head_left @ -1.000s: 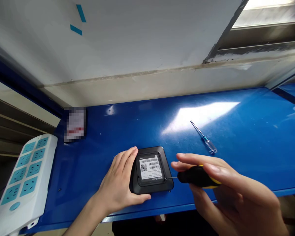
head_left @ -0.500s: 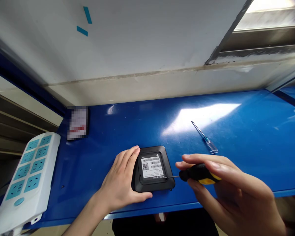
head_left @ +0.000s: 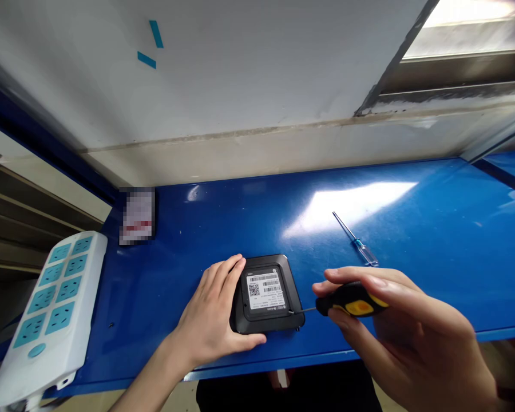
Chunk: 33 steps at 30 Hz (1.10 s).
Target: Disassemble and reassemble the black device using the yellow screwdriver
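Note:
A black square plastic box [head_left: 292, 286] with rounded corners lies on the blue table, its underside with a white barcode label [head_left: 266, 293] facing up. My left hand [head_left: 212, 309] grips the box by its left side, fingers on the far edge and thumb along the near edge. Between the thumb and fingers of my right hand [head_left: 412, 326] is a black and yellow screwdriver [head_left: 355, 303], held almost level. Its thin shaft points left, with the tip at the lower right corner of the label. Whether the tip sits in a screw is too small to tell.
Behind my right hand lies a second screwdriver with a clear handle [head_left: 364, 252]. A white power strip [head_left: 75, 320] with blue-green sockets stands at the left edge. A blurred-out packet [head_left: 138, 217] rests at the back left, and a tiny dark bit [head_left: 110, 325] lies near the strip.
The screwdriver's handle has turned in my right hand, showing more of its yellow side, and has shifted slightly right. My left hand and the box stay in place. The view has moved a little.

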### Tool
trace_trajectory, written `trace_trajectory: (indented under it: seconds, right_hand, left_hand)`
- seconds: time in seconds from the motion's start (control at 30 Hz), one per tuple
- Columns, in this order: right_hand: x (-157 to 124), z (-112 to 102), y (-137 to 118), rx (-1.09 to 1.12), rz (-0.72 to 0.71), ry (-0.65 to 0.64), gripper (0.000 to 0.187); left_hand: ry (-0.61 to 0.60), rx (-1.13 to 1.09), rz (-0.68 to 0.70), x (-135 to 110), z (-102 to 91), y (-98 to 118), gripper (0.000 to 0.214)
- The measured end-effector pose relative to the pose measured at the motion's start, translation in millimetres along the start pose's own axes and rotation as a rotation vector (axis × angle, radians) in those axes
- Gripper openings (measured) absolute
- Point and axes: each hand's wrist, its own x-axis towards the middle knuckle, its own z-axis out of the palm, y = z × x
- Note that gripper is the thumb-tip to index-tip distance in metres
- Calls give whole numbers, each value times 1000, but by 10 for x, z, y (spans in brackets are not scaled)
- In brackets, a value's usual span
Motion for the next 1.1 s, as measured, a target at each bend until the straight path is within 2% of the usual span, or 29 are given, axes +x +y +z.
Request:
trace_trajectory:
  seconds: [0.27,0.33,0.47,0.5,0.6,0.73,0.83,0.9,0.97,1.1]
  right_hand:
    - [0,192,104,161,43,159,62]
    - [13,256,141,176,64,210,57]
    - [36,336,203,206,123,274,47]
    - [36,345,218,215,141,284,45]
    - [22,353,263,230,174,316,41]
    - [-7,344,314,235,193,348,40]
    - [-18,320,340,238,216,376,40]
    - [-18,292,352,244,226,404,39]
    - [-13,257,361,255,237,431,38]
    - [-13,203,374,286,283,435,37]
  left_hand:
    - [-3,-32,3,-19,-31,15,121]
    - [22,-52,26,-36,-56,17,107]
    - [189,-79,126,-54,-94,35,37]
    - [225,-76,152,-48,-99,52,26]
    - [265,-46,224,1,-96,142,19]
    - [250,-51,298,90,-52,281,15]
    - [265,-81,345,132,-30,295,16]
    - [266,-92,309,173,-51,237,16]
    - [255,-99,198,260,-102,134,13]
    - [236,-87,32,577,-209,-113,13]
